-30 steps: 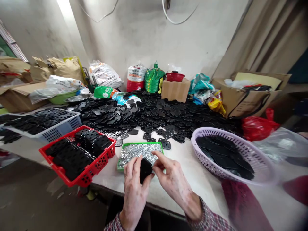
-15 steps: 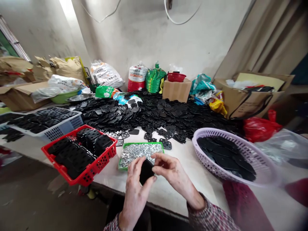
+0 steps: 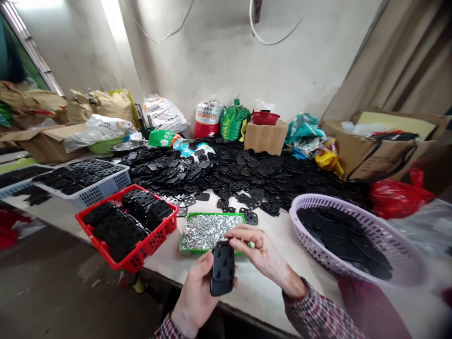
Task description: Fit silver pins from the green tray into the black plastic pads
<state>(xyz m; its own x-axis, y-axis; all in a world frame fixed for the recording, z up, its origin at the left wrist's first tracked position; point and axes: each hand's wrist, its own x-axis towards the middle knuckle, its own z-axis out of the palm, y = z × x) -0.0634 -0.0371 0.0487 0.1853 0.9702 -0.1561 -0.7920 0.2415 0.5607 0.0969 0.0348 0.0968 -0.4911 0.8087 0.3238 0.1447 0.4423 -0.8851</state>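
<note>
My left hand [image 3: 198, 293] is wrapped round a black plate piece [image 3: 223, 268], held upright with its holed face toward me. At its top edge, my right hand [image 3: 259, 252] has thumb and fingers pinched together; whatever lies between them is too small to make out. Just behind the hands sits a green tray [image 3: 183, 246] filled with small silvery metal pins [image 3: 206, 230]. Left of it stands a red basket [image 3: 132, 263] packed with black holed plates [image 3: 122, 233]. A lilac oval basket [image 3: 300, 238] on the right holds flat black plates [image 3: 332, 235].
Loose black plates [image 3: 247, 172] lie in a wide heap across the back of the table [image 3: 257, 278]. A pale blue basket [image 3: 106, 190] stands far left. Behind are a small carton [image 3: 265, 137] and sacks; a red bag [image 3: 399, 197] and a large carton [image 3: 381, 157] are at right.
The black piece in my left hand has turned, showing its holed face. My right hand has moved to its top edge. The whole view has shifted slightly.
</note>
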